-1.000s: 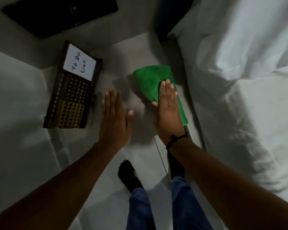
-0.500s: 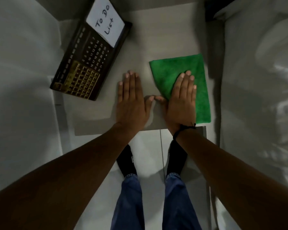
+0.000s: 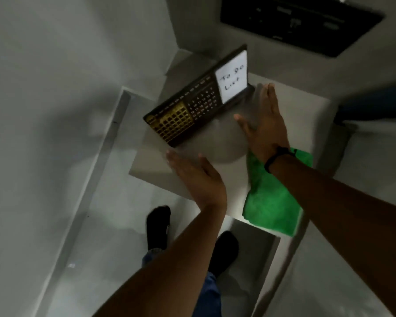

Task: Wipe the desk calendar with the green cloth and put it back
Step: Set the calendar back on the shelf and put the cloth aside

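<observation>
The dark brown desk calendar [image 3: 192, 104], with a gold grid, a date block and a white "To Do List" card, stands tilted on the small grey table [image 3: 151, 165]. My right hand [image 3: 264, 124] hovers flat with fingers apart just right of the calendar's card end, close to it but holding nothing. My left hand [image 3: 197, 177] is flat and open below the calendar's near edge, apart from it. The green cloth [image 3: 272, 202] lies on the table's near right corner, partly under my right wrist and hanging over the edge.
A black flat device [image 3: 300, 24] lies at the top right. White walls run along the left. A white bed edge [image 3: 364, 156] is at the right. My feet in black socks [image 3: 158, 225] stand on the pale floor under the table.
My right hand left the green cloth and moved up beside the calendar. My left hand shifted toward the calendar's near edge. The view swung, so the cloth now sits near the table's corner.
</observation>
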